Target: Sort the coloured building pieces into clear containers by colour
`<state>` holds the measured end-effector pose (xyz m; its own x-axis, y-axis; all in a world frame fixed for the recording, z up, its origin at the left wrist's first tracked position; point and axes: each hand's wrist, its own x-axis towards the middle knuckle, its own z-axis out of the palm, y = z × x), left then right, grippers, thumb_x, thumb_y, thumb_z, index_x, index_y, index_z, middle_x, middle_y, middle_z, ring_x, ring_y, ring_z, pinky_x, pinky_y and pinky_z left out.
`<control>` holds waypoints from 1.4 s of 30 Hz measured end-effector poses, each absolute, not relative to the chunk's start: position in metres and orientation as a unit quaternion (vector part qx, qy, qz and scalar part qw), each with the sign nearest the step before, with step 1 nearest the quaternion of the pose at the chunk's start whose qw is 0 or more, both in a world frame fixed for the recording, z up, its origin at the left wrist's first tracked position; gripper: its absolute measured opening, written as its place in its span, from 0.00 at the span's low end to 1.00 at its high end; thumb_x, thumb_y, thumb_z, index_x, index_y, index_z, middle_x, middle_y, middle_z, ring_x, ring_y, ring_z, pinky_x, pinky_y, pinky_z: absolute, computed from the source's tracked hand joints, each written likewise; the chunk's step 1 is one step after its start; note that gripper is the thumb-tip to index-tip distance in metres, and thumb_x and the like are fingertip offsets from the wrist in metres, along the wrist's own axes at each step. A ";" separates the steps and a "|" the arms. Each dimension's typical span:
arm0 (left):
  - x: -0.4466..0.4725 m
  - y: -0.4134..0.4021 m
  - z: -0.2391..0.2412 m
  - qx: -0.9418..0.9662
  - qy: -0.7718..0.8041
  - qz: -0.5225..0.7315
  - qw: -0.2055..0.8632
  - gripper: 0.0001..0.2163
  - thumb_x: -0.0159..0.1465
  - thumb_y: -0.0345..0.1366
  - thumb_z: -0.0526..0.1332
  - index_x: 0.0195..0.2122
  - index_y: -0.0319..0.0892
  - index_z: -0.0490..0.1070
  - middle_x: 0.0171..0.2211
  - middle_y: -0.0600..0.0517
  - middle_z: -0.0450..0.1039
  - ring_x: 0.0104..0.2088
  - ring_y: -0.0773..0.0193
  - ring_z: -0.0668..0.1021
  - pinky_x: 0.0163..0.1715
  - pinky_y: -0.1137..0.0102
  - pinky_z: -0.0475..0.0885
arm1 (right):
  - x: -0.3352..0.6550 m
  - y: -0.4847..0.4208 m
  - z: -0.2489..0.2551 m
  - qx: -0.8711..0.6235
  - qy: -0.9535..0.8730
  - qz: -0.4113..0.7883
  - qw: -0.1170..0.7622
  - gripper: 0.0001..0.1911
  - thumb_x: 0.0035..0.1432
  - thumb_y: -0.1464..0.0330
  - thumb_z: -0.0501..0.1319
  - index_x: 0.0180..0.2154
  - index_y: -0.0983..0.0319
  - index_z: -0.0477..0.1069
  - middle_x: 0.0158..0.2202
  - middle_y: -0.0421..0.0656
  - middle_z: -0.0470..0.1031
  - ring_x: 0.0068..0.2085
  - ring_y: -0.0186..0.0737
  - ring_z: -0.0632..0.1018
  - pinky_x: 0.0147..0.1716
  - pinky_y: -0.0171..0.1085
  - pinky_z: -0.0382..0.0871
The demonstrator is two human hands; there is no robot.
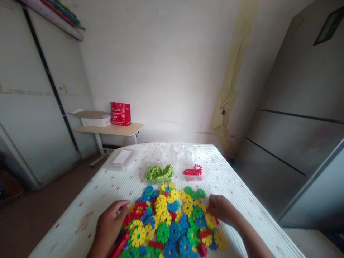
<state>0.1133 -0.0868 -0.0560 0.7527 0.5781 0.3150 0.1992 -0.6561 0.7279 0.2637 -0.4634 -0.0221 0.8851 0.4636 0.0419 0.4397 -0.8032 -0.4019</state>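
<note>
A spread pile of plastic building pieces lies between my hands: notched discs in yellow (138,236), green (162,233) and blue (175,231), with red blocks (205,234) among them. My left hand (110,223) is at the pile's left edge, thumb and fingers curled together beside a red square lattice piece (139,210). What it pinches, if anything, is hidden. At the right edge, my right hand (221,208) is closed, fingertips down by the yellow discs. Bits of red show at its fingertips and under it, too little to name.
Behind the pile stand a clear tub of light-green pieces (159,174) and a clear tub of red pieces (192,172). A clear lidded box (122,157) is at the table's back left. Beyond it, a side table (120,129) carries a red bag (120,114) and a white box (95,122).
</note>
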 end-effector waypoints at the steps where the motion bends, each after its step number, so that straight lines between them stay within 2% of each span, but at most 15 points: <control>1: 0.114 -0.087 -0.057 0.866 0.226 0.268 0.357 0.13 0.53 0.45 0.55 0.31 0.45 0.74 0.30 0.54 0.79 0.30 0.61 0.79 0.31 0.75 0.72 | 0.266 -0.463 -0.019 -0.949 -0.232 0.025 0.211 0.05 0.38 0.76 0.56 0.21 0.62 0.68 0.20 0.38 0.69 0.23 0.32 0.67 0.22 0.30 0.51; 10: 0.116 -0.089 -0.055 0.853 0.250 0.259 0.378 0.13 0.52 0.44 0.55 0.30 0.44 0.75 0.29 0.53 0.79 0.30 0.61 0.79 0.30 0.75 0.72 | 0.305 -0.429 0.034 -0.927 -0.204 -0.073 0.307 0.02 0.44 0.70 0.55 0.22 0.60 0.65 0.21 0.36 0.69 0.25 0.33 0.69 0.25 0.30 0.58; 14: 0.116 -0.090 -0.054 0.856 0.256 0.254 0.370 0.13 0.52 0.43 0.54 0.31 0.44 0.75 0.30 0.53 0.79 0.30 0.61 0.79 0.30 0.74 0.72 | 0.335 -0.407 0.040 -0.918 -0.145 -0.107 0.353 0.05 0.48 0.66 0.55 0.27 0.61 0.66 0.23 0.39 0.72 0.24 0.33 0.72 0.26 0.31 0.61; 17: 0.115 -0.088 -0.056 0.862 0.257 0.247 0.360 0.13 0.54 0.42 0.53 0.32 0.43 0.75 0.31 0.52 0.79 0.31 0.61 0.79 0.31 0.75 0.72 | 0.344 -0.409 0.033 -0.913 -0.105 -0.111 0.378 0.12 0.51 0.61 0.53 0.31 0.63 0.67 0.23 0.41 0.73 0.20 0.33 0.73 0.25 0.32 0.63; 20: 0.115 -0.087 -0.057 0.871 0.241 0.249 0.349 0.13 0.55 0.42 0.53 0.33 0.44 0.74 0.32 0.52 0.79 0.32 0.62 0.79 0.32 0.75 0.72 | 0.336 -0.432 0.017 -0.908 -0.097 -0.108 0.393 0.11 0.51 0.61 0.53 0.28 0.62 0.67 0.25 0.41 0.74 0.17 0.31 0.73 0.24 0.31 0.63; 25: 0.120 -0.108 -0.047 0.900 0.130 0.291 0.299 0.12 0.58 0.42 0.53 0.33 0.45 0.74 0.33 0.52 0.78 0.35 0.62 0.78 0.37 0.73 0.71 | 0.306 -0.484 -0.017 -0.900 -0.093 -0.108 0.412 0.12 0.50 0.61 0.52 0.25 0.61 0.68 0.18 0.38 0.71 0.19 0.35 0.73 0.22 0.32 0.64; 27: 0.125 -0.123 -0.039 0.906 0.071 0.311 0.277 0.11 0.59 0.41 0.53 0.32 0.45 0.74 0.33 0.52 0.77 0.36 0.62 0.78 0.38 0.72 0.71 | 0.301 -0.496 -0.027 -0.894 -0.099 -0.114 0.422 0.14 0.50 0.60 0.52 0.29 0.62 0.69 0.20 0.39 0.72 0.21 0.36 0.74 0.23 0.33 0.66; 29: 0.132 -0.137 -0.031 0.909 0.030 0.329 0.256 0.11 0.60 0.40 0.53 0.31 0.45 0.74 0.32 0.52 0.77 0.35 0.62 0.78 0.38 0.71 0.71 | 0.304 -0.497 -0.033 -0.888 -0.110 -0.127 0.428 0.17 0.50 0.59 0.52 0.37 0.63 0.70 0.27 0.42 0.75 0.26 0.37 0.75 0.26 0.34 0.68; 32: 0.138 -0.146 -0.026 0.909 0.013 0.344 0.234 0.10 0.59 0.39 0.53 0.31 0.45 0.74 0.32 0.51 0.77 0.34 0.62 0.78 0.36 0.71 0.71 | 0.318 -0.483 -0.037 -0.889 -0.129 -0.140 0.417 0.21 0.48 0.63 0.54 0.44 0.62 0.68 0.36 0.43 0.75 0.29 0.36 0.74 0.30 0.35 0.69; 36: 0.138 -0.136 -0.032 0.913 0.038 0.333 0.234 0.10 0.60 0.39 0.54 0.31 0.45 0.74 0.31 0.52 0.77 0.34 0.63 0.78 0.35 0.72 0.72 | 0.332 -0.460 -0.039 -0.913 -0.111 -0.132 0.369 0.20 0.47 0.70 0.52 0.44 0.61 0.69 0.40 0.45 0.74 0.35 0.37 0.75 0.36 0.35 0.67; 38: 0.136 -0.130 -0.036 0.913 0.051 0.326 0.239 0.10 0.60 0.40 0.53 0.31 0.45 0.74 0.31 0.53 0.77 0.34 0.63 0.78 0.36 0.73 0.72 | 0.332 -0.451 -0.041 -0.929 -0.074 -0.124 0.340 0.21 0.50 0.70 0.50 0.46 0.62 0.68 0.40 0.47 0.74 0.39 0.40 0.75 0.37 0.36 0.66; 42: 0.133 -0.127 -0.040 0.913 0.065 0.318 0.248 0.11 0.60 0.41 0.53 0.32 0.45 0.74 0.32 0.53 0.77 0.34 0.63 0.78 0.36 0.72 0.71 | 0.324 -0.439 -0.038 -0.954 -0.019 -0.089 0.284 0.20 0.53 0.67 0.50 0.47 0.61 0.67 0.34 0.48 0.77 0.36 0.44 0.76 0.32 0.36 0.63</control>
<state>0.1329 -0.1268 -0.0396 0.7887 0.2773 0.5487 -0.0389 -0.8682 0.4947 0.3242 -0.4395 -0.0376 0.9835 -0.0144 0.1805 0.0866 -0.8378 -0.5391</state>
